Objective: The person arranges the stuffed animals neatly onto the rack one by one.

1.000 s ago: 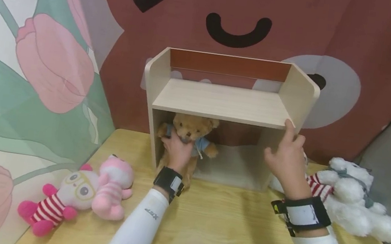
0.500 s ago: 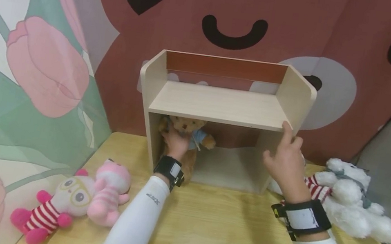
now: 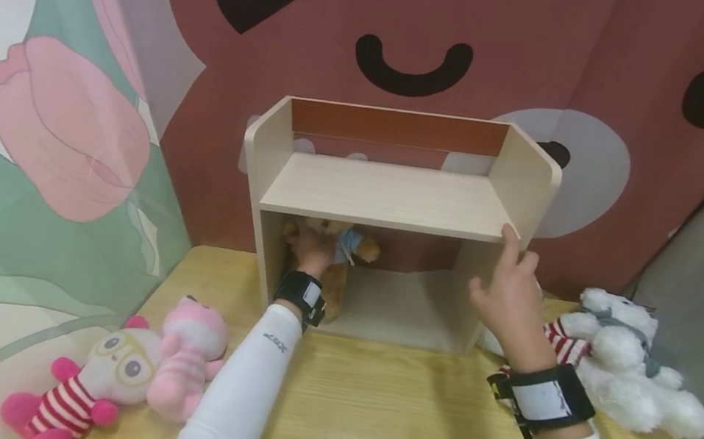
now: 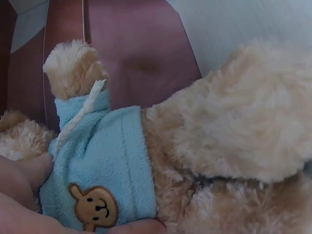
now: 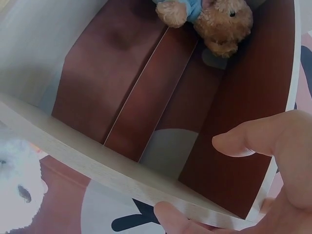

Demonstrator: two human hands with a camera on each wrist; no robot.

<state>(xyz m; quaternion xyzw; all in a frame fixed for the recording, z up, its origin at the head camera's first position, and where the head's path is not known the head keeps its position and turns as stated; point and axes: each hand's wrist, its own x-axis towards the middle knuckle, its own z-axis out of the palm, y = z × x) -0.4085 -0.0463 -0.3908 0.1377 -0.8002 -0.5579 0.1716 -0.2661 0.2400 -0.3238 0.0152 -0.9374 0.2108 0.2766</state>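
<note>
A tan teddy bear (image 3: 333, 287) in a light blue hoodie (image 4: 112, 156) sits upright inside the lower compartment of a pale wooden shelf (image 3: 388, 195), near its left wall. My left hand (image 3: 311, 250) holds the bear by its upper body, with thumb and fingers around the hoodie. The shelf board partly hides the bear's head. At the right front corner of that board, my right hand (image 3: 508, 299) touches the shelf with extended fingers. Its thumb (image 5: 234, 142) stands apart, in front of the opening.
Two plush toys lie at the left of the wooden table (image 3: 368, 400): one with yellow glasses (image 3: 122, 363) and a pink one (image 3: 187, 357). White plush toys (image 3: 626, 367) lie right of the shelf. A printed backdrop (image 3: 417, 28) hangs behind.
My left hand has pushed the teddy bear deeper into the lower compartment, so the board now covers more of its head. My right hand stays at the shelf's corner.
</note>
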